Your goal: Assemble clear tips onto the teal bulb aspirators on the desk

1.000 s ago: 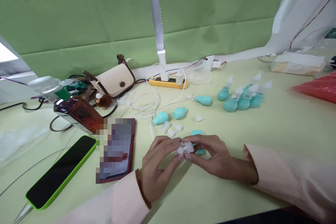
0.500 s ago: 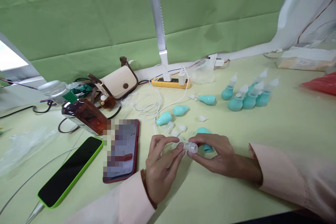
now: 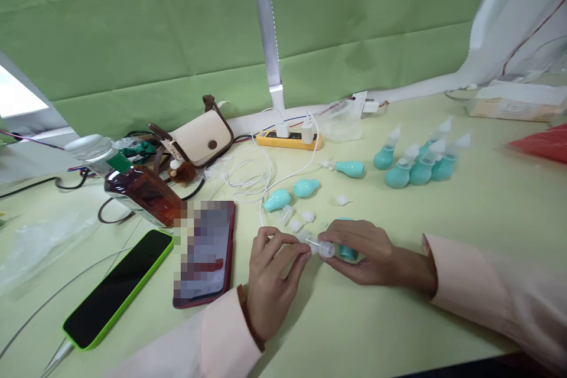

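Note:
A small clear plastic tube piece [image 3: 326, 248] is held low over the table between my two hands. The fingers of my right hand [image 3: 367, 253] pinch its wider, open end. At its other end, the thumb and fingertips of my left hand [image 3: 273, 283] are closed on it. Partly hidden behind my right hand lies a teal squeeze bulb [image 3: 348, 251]. Just beyond my fingers are small white nozzle tips [image 3: 307, 217], another clear tube piece [image 3: 286, 214] and two teal bulbs, one a glossy bulb [image 3: 277, 200], the other a bulb [image 3: 306, 187] beside it.
Several assembled teal bulbs with nozzles [image 3: 420, 170] stand at the right rear. A yellow power strip [image 3: 287, 140] with white cables lies at the back. On the left are a red-cased phone [image 3: 208, 260], a green-cased phone [image 3: 119, 286], an amber bottle [image 3: 146, 189] and a cream bag [image 3: 201, 139].
My left fingertips have shifted slightly along the clear tube piece, exposing more of it. The right hand has turned a little and covers more of the teal bulb behind it.

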A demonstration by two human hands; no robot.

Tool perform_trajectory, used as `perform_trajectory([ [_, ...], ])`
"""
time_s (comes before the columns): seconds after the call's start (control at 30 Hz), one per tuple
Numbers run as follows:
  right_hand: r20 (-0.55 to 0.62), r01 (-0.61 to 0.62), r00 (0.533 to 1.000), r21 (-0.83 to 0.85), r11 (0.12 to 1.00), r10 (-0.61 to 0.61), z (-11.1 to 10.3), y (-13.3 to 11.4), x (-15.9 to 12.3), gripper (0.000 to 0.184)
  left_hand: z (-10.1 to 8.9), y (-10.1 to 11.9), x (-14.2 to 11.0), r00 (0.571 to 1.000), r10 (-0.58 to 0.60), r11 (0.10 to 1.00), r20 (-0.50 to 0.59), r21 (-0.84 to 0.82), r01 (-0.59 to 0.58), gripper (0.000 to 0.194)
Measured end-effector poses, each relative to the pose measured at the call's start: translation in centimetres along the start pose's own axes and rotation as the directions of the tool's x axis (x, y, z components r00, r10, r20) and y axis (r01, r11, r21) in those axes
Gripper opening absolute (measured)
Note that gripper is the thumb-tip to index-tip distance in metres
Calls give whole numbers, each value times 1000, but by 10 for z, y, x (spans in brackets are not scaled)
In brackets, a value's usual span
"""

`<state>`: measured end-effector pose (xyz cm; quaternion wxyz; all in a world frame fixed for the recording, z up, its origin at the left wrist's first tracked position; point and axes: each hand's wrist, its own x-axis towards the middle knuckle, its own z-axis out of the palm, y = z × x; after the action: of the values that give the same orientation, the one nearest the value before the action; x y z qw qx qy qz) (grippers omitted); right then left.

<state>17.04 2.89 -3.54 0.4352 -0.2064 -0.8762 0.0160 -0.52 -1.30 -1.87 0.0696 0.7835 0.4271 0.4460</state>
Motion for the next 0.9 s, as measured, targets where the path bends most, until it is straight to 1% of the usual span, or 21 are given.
perform_trajectory([
  [0.1, 53, 19, 998, 0, 1000, -19, -1, 2, 0, 20, 0, -1, -1, 999, 30, 996, -16, 85, -28, 10],
  [0.23, 31, 0, 1000, -4, 1000, 0, -1, 0, 0, 20, -1, 0, 0, 988, 150, 969, -41, 207, -139, 11],
  [0.3, 22, -6, 1000, -5, 1000, 6, -1, -1, -1, 21, -2, 1, 0, 980, 197, 946, -24, 267, -184, 10],
  [0.43, 22, 35, 999, -12, 999, -34, 0, 1, -3, 23, -3, 2, -1, 969, 244, 903, 29, 357, -238, 9],
  [0.6, 47, 80, 996, -7, 997, -79, 0, 3, -2, 28, -2, 2, -3, 959, 275, 873, 68, 399, -279, 9],
  [0.77, 16, 89, 996, 8, 996, -89, -1, 0, -1, 28, -1, 2, -1, 954, 298, 860, 41, 421, -287, 9],
  [0.9, -11, 66, 998, 8, 998, -66, 0, -2, -2, 27, 1, 1, 0, 961, 275, 885, 14, 386, -259, 11],
])
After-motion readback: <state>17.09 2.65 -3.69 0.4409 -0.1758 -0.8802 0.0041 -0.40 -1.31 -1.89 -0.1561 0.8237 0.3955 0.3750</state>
